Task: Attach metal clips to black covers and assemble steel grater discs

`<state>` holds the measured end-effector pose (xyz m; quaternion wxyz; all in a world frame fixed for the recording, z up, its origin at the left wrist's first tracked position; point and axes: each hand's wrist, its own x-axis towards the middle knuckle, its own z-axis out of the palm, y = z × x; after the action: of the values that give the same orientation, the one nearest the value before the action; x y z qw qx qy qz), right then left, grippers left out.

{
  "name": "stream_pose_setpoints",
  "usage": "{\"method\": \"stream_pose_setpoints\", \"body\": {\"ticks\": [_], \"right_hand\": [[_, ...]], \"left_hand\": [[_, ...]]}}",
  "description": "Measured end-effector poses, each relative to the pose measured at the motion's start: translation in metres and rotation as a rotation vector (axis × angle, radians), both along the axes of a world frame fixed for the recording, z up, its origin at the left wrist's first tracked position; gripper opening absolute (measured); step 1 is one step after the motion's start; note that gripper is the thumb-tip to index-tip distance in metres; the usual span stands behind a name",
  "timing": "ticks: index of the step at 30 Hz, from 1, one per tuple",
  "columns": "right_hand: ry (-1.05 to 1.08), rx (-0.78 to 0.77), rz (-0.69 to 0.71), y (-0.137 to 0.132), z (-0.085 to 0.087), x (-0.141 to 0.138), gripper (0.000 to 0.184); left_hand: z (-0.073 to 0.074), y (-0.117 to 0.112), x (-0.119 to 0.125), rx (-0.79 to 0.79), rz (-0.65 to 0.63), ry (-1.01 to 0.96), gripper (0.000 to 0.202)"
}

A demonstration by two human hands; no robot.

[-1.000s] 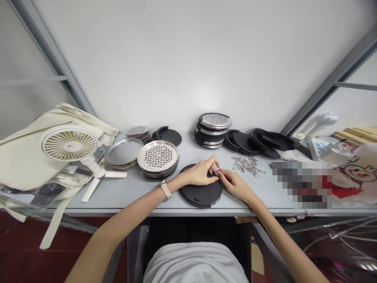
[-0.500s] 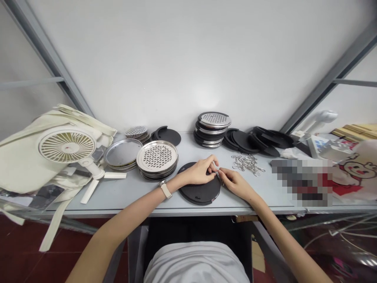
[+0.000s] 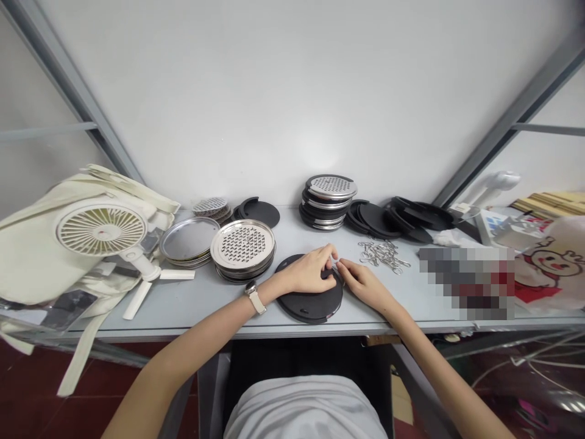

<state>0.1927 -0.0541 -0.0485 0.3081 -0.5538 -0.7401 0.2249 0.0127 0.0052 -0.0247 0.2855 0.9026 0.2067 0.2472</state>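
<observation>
A black round plastic base [image 3: 311,306] lies near the table's front edge. My left hand [image 3: 311,270] is over its upper part, with curled fingers at the base's far right rim; what they hold is hidden. At that rim, my right hand [image 3: 363,285] pinches a small metal wire clip [image 3: 335,261], only partly visible. The two hands' fingertips nearly meet there. To the right, a loose pile of metal wire clips [image 3: 384,255] lies on the table. Left of the base stands a stack of round metal grater plates [image 3: 244,245].
Plain metal discs [image 3: 189,239] are stacked farther left, beside a white fan [image 3: 103,230] and a cream bag [image 3: 31,244]. At the back stand a stack of graters in black holders [image 3: 329,204] and more black bases [image 3: 381,219]. A printed bag [image 3: 548,268] lies right.
My left hand has shifted slightly toward me, its thumb lower and farther from the fingertips. My right hand stays at the base's rim. The view has moved a little.
</observation>
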Motion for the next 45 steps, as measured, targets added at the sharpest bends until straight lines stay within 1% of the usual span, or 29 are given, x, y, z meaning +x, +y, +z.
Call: {"method": "stream_pose_setpoints", "body": {"ticks": [3,9,15,21,23,27,32,45], "right_hand": [[0.000,0.004,0.038,-0.0005,0.0009,-0.0009,0.033],[-0.061,0.027,0.041,0.0009,0.0015,-0.0002,0.035],[-0.090,0.025,0.052,0.0005,0.0015,0.0008,0.033],[-0.095,0.041,0.064,0.0003,0.0011,0.0020,0.031],[-0.082,0.034,0.065,0.0006,0.0007,0.0022,0.030],[-0.070,0.015,0.063,0.0005,0.0015,0.0017,0.030],[-0.059,-0.008,0.062,-0.0008,0.0040,0.0003,0.031],[-0.073,0.008,0.037,0.0004,0.0028,-0.0010,0.026]], "left_hand": [[0.0011,-0.0004,0.0005,0.008,-0.041,-0.008,0.039],[0.0060,-0.0017,-0.0005,0.078,0.007,0.002,0.034],[0.0062,-0.0023,-0.0005,0.060,-0.012,0.022,0.035],[0.0063,-0.0020,-0.0002,0.099,-0.014,0.000,0.032],[0.0055,-0.0014,-0.0001,0.073,-0.016,-0.005,0.034],[0.0043,0.0003,0.0000,-0.056,-0.033,-0.016,0.039],[0.0071,0.0013,-0.0006,-0.160,-0.046,-0.024,0.040],[0.0043,0.0039,0.0000,-0.181,-0.058,-0.046,0.040]]}}
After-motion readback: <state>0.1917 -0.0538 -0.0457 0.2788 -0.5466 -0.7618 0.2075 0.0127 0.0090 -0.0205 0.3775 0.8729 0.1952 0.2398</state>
